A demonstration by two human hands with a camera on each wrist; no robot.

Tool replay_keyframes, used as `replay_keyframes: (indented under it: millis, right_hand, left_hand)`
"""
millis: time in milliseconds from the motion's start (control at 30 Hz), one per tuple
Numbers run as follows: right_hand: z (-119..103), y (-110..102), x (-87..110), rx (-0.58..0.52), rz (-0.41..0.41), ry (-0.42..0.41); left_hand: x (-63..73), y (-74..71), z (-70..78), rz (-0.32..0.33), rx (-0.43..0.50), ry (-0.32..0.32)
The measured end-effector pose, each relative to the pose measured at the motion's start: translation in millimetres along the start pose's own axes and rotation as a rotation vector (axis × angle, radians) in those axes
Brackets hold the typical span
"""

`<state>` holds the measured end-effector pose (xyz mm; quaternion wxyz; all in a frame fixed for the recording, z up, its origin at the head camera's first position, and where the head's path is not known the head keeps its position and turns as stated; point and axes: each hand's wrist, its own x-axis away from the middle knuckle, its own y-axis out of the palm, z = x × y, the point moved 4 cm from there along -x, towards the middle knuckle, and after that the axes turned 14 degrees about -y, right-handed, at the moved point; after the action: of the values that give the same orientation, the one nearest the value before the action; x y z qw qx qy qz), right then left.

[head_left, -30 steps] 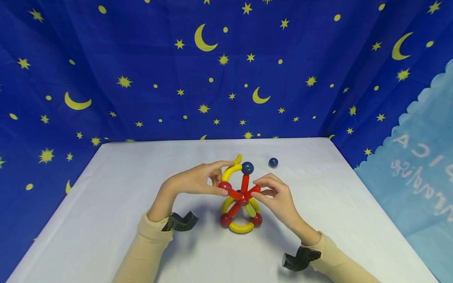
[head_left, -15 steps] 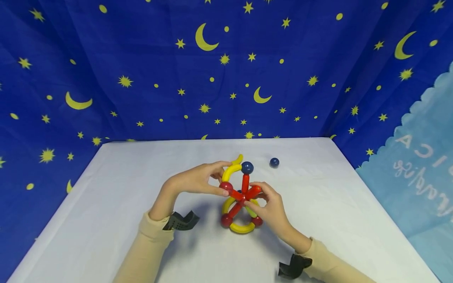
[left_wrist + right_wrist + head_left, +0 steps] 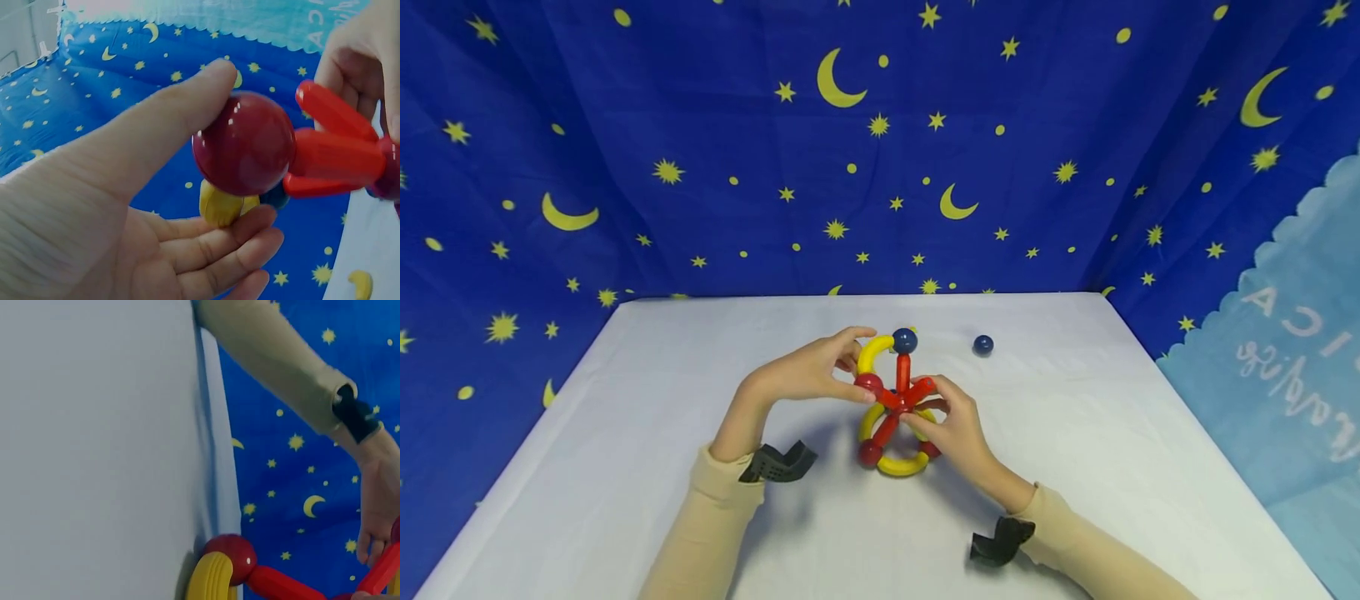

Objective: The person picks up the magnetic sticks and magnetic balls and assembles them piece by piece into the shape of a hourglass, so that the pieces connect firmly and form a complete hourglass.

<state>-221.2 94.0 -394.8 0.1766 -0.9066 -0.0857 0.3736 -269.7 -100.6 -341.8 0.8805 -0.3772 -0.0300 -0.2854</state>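
A toy model of balls and rods stands on the table, its red rods spreading from a small red hub ball. At its upper left, my left hand holds a larger red ball, thumb on the ball and fingers by the yellow curved rod. My right hand grips the model at the hub, thumb in front and fingers behind, with a free red rod rising beside them. A dark blue ball tops the upright rod. Yellow curved rods and red balls form the base.
A loose dark blue ball lies behind the model to the right. A loose yellow curved rod lies on the table, mostly hidden behind the model in the head view. A blue star-patterned curtain hangs beyond the white table.
My right hand has moved from the free red rod's end down to the hub and now grips there. The model has shifted slightly left and away, my left hand moving with it.
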Motion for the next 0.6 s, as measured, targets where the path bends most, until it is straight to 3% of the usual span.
replay_keyframes:
  millis: [233, 400, 500, 600]
  right_hand:
    - [32, 8, -8.1, -0.026, -0.022, -0.078]
    - [64, -17, -13.8, 0.074, 0.151, -0.221]
    - [96, -39, -25.9, 0.234, 0.224, -0.123]
    - [133, -58, -34.3, 0.398, 0.151, 0.08]
  left_hand:
    - [-0.4, -8.1, -9.5, 0.011, -0.003, -0.025]
    - [-1.6, -9.8, -11.4, 0.006, -0.01, -0.003]
    - [-2.4, -11.7, -14.0, 0.013, -0.006, 0.003]
    - [-3.3, -13.5, -18.2, 0.015, 0.008, 0.029]
